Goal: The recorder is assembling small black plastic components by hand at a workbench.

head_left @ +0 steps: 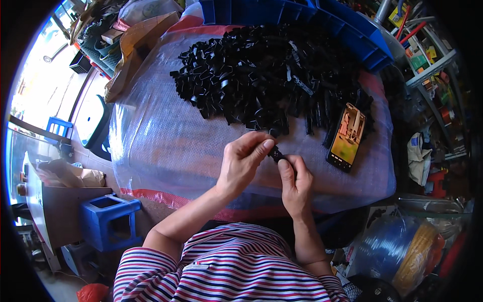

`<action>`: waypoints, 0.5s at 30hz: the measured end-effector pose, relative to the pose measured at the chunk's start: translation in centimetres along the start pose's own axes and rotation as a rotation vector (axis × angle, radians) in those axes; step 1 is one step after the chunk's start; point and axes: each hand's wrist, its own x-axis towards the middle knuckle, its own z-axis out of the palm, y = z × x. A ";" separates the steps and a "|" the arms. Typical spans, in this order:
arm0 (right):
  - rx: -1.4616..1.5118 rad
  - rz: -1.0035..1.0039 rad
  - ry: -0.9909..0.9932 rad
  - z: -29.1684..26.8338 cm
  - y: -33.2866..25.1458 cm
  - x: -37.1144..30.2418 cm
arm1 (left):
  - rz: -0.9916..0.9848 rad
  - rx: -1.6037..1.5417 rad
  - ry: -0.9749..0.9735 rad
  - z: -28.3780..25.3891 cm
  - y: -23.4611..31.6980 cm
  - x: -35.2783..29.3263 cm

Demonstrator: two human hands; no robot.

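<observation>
Between my two hands is a small black part [275, 154], held just above the near side of a sheet-covered work surface. My left hand [245, 160] pinches its upper left end between thumb and fingers. Its lower right end sits in the closed fingers of my right hand [296, 182]. The exact kind of the part cannot be made out, as the fingers cover much of it. Right beyond my hands lies a large heap of similar black parts [241, 80], some bent like clips, others long and strip-like.
A phone [347, 137] with a lit screen leans at the heap's right edge. Blue plastic crates [352, 35] stand behind the heap. Woven plastic sheeting [156, 146] covers the surface. A blue stool [108, 221] is at lower left, wrapped coils [397, 251] at lower right, shelving [430, 68] at far right.
</observation>
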 end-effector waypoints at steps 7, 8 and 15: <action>0.045 0.046 -0.066 2.2 -1.5 1.9 | 0.130 -0.290 0.028 -0.1 -0.1 -0.6; 0.009 0.005 -0.109 1.7 -1.6 3.0 | 0.060 -0.526 -0.037 -0.4 -0.3 -0.6; -0.630 -0.138 -0.093 -0.3 3.0 9.8 | -0.189 -0.937 -0.091 -3.3 1.0 2.1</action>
